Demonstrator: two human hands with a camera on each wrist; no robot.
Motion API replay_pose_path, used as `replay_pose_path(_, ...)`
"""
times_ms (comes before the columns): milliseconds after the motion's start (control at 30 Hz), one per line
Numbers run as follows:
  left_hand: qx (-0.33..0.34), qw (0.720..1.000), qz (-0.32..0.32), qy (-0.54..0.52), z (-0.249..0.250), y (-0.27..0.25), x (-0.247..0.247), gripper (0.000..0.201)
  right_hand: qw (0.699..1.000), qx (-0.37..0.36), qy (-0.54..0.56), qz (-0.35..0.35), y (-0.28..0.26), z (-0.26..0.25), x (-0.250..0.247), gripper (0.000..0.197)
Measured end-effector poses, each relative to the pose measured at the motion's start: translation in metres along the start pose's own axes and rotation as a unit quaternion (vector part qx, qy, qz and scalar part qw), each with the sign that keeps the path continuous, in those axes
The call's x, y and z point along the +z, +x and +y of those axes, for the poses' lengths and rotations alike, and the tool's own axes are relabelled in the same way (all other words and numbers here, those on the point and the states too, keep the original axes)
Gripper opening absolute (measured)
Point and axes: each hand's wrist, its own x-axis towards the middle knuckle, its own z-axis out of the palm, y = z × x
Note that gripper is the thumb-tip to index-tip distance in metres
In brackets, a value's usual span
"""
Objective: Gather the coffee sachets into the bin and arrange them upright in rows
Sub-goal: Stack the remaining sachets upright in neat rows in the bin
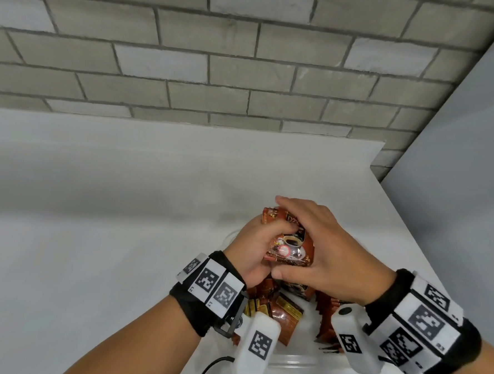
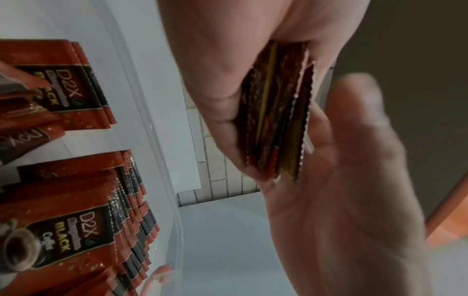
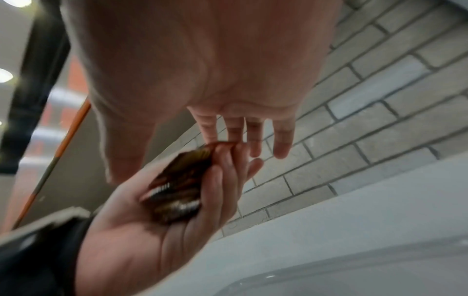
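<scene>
Above the clear plastic bin (image 1: 295, 362), my left hand (image 1: 253, 245) grips a stack of red-brown coffee sachets (image 1: 290, 244), fingers curled round it. My right hand (image 1: 331, 250) lies flat against the stack, fingers straight over its far edge and thumb at its near edge. The left wrist view shows the stack (image 2: 276, 112) edge-on between my left palm (image 2: 228, 80) and the blurred right hand (image 2: 354, 180). In the right wrist view, straight right fingers (image 3: 253, 138) touch the top of the stack (image 3: 177, 190). Rows of sachets (image 2: 76, 220) stand inside the bin; others (image 1: 287, 313) lie loose.
The bin sits near the front right of a white tabletop (image 1: 123, 208). Its clear wall (image 2: 162, 180) rises just right of the standing rows. A grey brick wall (image 1: 219, 55) runs behind the table, and the table's right edge (image 1: 405, 225) is close to my right hand.
</scene>
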Motion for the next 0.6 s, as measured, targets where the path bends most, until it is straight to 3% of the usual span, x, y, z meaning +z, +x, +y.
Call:
replay_pose_path(100, 0.001, 1.000, 0.002, -0.003, 0.002, -0.001, -0.009, 0.036, 0.997, 0.054, 0.034, 0.053, -0.003, 0.003, -0.008, 0.074)
replay_pose_path(200, -0.002, 1.000, -0.010, -0.006, 0.004, -0.002, -0.012, 0.037, 0.989, 0.103, 0.064, 0.079, -0.001, 0.007, -0.012, 0.064)
replay_pose_path(367, 0.009, 1.000, -0.020, 0.020, 0.001, -0.003, -0.014, 0.033, 0.977, 0.154, 0.135, 0.058, 0.001, 0.009, -0.013, 0.045)
replay_pose_path(500, 0.011, 0.998, -0.043, 0.039, 0.000, -0.003, -0.016, 0.048, 0.972, 0.158, 0.154, 0.083, 0.001, 0.010, -0.014, 0.029)
replay_pose_path(600, 0.015, 0.998, -0.033, 0.056, -0.001, -0.002, -0.016, 0.053, 0.959, 0.173, 0.219, 0.050, 0.001, 0.006, -0.014, 0.025)
